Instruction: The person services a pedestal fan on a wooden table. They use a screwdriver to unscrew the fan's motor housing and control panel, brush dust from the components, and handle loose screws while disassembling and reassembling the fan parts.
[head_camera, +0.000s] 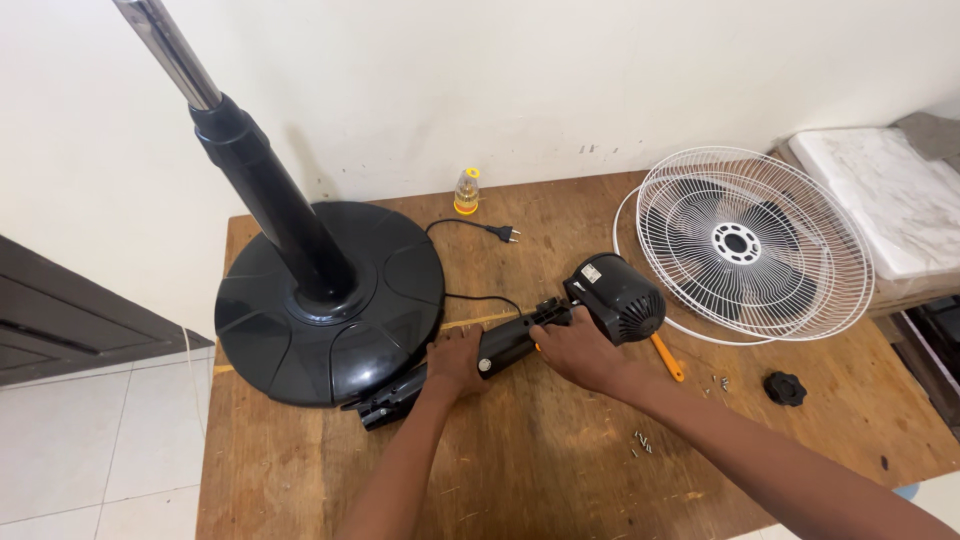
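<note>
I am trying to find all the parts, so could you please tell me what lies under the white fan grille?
Through the wires of the white fan grille, dark fan blades and the wooden table show. Whether small parts lie beneath the blades cannot be seen.

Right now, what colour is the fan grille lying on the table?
White, with a black hub showing through; the fan grille shows best in the head view.

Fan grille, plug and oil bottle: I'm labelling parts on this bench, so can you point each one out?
Fan grille (800, 215), head view: white wire spokes right of the hub.
Plug (505, 234), head view: black plug body at the cord's end.
Oil bottle (466, 193), head view: its clear body.
</note>
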